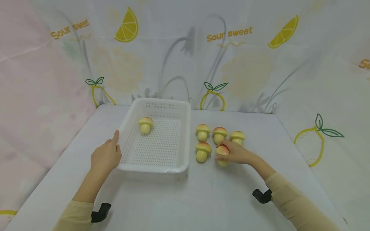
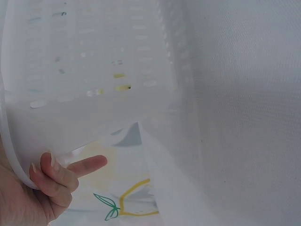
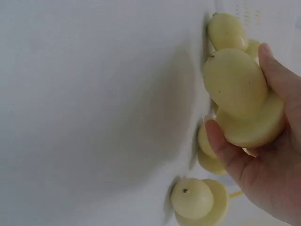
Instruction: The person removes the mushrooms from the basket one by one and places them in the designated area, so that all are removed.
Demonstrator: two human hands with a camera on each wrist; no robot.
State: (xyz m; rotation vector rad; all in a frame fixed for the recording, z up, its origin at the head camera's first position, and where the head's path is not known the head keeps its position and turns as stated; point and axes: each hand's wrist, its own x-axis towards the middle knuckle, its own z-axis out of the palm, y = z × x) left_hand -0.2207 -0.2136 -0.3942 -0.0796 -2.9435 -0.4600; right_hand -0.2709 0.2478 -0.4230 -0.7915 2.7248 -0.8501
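Observation:
My right hand (image 1: 235, 153) grips a yellow toy mushroom (image 3: 235, 84) around its reddish-topped cap; in the right wrist view its stem points away from the palm. Nearby on the table stand several similar mushrooms, including one toy mushroom (image 1: 201, 151) just left of the hand and another toy mushroom (image 1: 219, 134) behind it. At the left side of a white perforated plastic basket (image 1: 166, 169), my left hand (image 1: 105, 157) holds the rim, with the index finger stretched out. In the left wrist view the fingers (image 2: 59, 176) curl against the basket's outside. One toy mushroom (image 1: 145, 125) lies inside the basket.
The table (image 1: 202, 199) has a white cover. Behind it hangs a pale cloth (image 1: 173, 57) printed with lemons and lettering. Black curved pieces (image 1: 101, 212) stick out near both wrists.

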